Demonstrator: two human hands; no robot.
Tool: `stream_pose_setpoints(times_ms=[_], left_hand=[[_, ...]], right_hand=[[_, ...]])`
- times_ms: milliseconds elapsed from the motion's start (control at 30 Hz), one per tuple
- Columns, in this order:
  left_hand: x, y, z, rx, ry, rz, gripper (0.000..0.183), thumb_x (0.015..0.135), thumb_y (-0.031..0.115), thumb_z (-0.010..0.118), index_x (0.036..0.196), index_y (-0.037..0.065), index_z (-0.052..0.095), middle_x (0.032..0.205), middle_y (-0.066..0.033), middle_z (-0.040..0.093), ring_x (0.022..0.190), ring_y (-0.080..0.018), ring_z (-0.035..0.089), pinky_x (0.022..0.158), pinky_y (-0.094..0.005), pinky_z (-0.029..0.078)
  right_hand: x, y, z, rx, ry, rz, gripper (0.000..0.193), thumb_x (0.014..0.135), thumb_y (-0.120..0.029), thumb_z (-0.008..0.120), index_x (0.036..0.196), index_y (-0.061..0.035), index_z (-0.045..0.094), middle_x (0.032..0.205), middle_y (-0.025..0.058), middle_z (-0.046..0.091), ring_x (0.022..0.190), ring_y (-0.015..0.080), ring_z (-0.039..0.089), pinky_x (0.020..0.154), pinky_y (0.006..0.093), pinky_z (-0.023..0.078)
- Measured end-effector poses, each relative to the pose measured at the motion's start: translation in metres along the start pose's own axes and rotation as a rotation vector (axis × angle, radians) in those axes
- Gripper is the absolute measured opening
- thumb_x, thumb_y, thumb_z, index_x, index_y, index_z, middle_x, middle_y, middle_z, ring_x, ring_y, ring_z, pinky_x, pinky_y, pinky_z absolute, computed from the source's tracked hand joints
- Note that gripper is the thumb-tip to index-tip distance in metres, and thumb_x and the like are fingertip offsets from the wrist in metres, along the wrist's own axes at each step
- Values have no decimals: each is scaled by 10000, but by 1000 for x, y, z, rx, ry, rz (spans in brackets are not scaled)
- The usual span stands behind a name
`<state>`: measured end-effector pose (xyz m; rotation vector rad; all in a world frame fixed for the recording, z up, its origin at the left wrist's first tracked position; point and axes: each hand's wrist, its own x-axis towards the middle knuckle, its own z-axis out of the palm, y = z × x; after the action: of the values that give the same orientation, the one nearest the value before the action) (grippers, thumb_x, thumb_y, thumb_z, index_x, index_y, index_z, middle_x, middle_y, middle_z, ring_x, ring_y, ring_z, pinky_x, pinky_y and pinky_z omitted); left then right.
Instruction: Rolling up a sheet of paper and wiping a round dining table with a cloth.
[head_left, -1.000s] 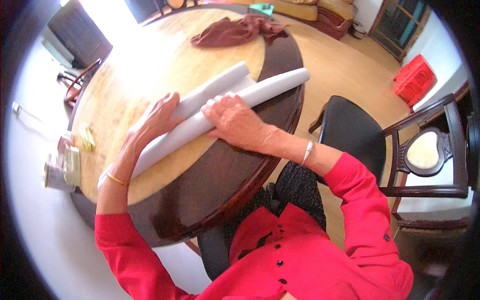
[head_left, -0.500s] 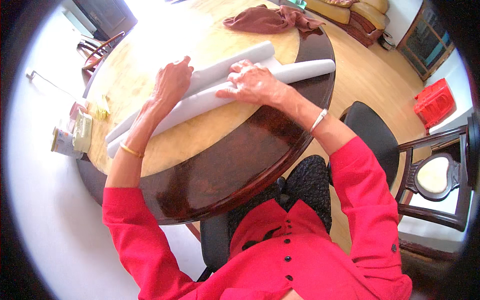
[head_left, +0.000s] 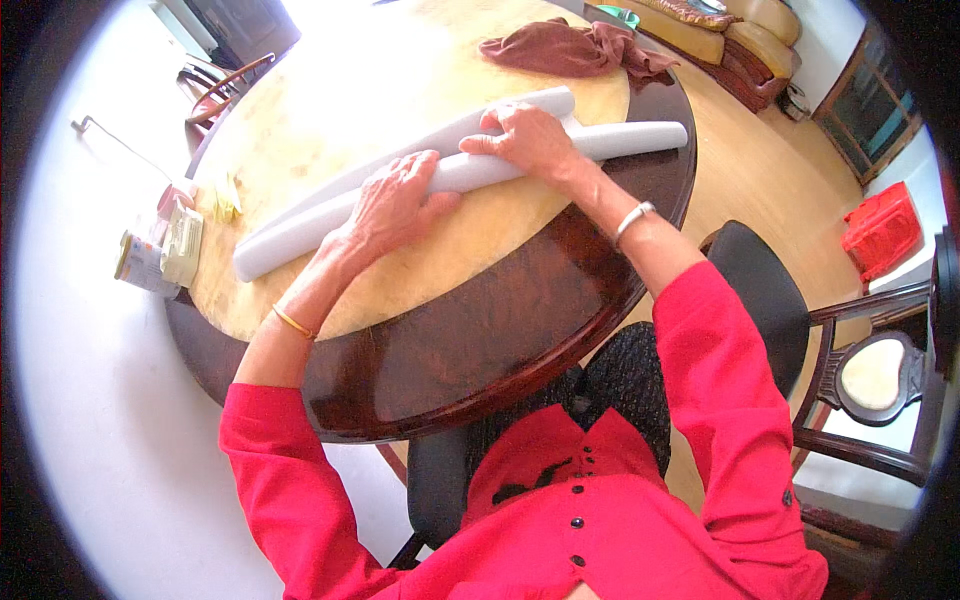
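While the round table (head_left: 440,350) was taken up slantwise by a white sheet, two long rolls were seen side by side: the nearer roll (head_left: 285,242), its right end carried out over the dark border, and the farther roll (head_left: 545,102), its right end laid on the pale top. And there, between those right ends, a narrow pale strip (head_left: 577,121) could be made out, by which the two seemed to be joined! The left hand (head_left: 398,200) was laid across the middle of the nearer roll, its fingers stretched over the curve and its thumb held apart, so no clenched hold was shown. Further right, the right hand (head_left: 525,140) was set over the same roll, its fingers bent towards the gap; whether anything was pinched under those tips could not be told. As for progress, much of the sheet was judged to be rolled already, with only the strip left unrolled as far as could be seen; what lay under the hands was hidden. Beyond, a brown cloth (head_left: 550,47) was left crumpled by the far edge, and at the left a pale yellow box (head_left: 182,246) was seen beside a can (head_left: 140,262).
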<state>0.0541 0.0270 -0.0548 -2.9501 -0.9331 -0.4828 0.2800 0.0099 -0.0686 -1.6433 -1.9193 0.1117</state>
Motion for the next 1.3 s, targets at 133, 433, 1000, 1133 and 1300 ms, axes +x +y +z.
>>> stream_pose_setpoints(times_ms=[133,433,1000,1133,1300], left_hand=[[20,-16,-15,-195,-246,-168,636,878,452,579,1313,0,479,1356,-202,477,1295,-349,405,1069,-445,329],[36,-18,-9,-342,-186,-218,534,804,434,634,1180,55,615,1124,-182,627,1062,-324,589,934,-414,440],[-7,32,-33,-14,-146,12,657,844,457,617,1330,32,492,1407,-291,389,1319,-413,375,1086,-478,309],[9,15,-31,-116,-296,-90,598,915,495,486,1378,117,469,1465,-282,309,1398,-401,236,1132,-477,213],[35,-4,-30,-246,-372,-106,507,949,451,396,1298,123,562,1445,-252,368,1384,-384,280,1137,-457,198]], right_hand=[[-20,-10,9,8,269,-150,407,787,-359,706,995,-13,654,1012,169,649,989,333,596,861,418,467],[-26,-10,-3,-298,39,-264,486,707,-326,744,1095,-59,624,1009,151,650,1013,288,598,878,425,437],[-58,-30,-39,-66,-217,-143,454,698,-304,712,1034,-29,578,868,229,655,851,386,648,804,454,498],[-53,-24,-42,-46,-250,-65,476,687,-316,716,1074,-71,589,908,233,661,893,366,648,805,444,496],[-28,-9,-49,122,-437,16,503,669,-369,709,1090,-97,672,1001,144,687,962,295,645,835,390,493]])
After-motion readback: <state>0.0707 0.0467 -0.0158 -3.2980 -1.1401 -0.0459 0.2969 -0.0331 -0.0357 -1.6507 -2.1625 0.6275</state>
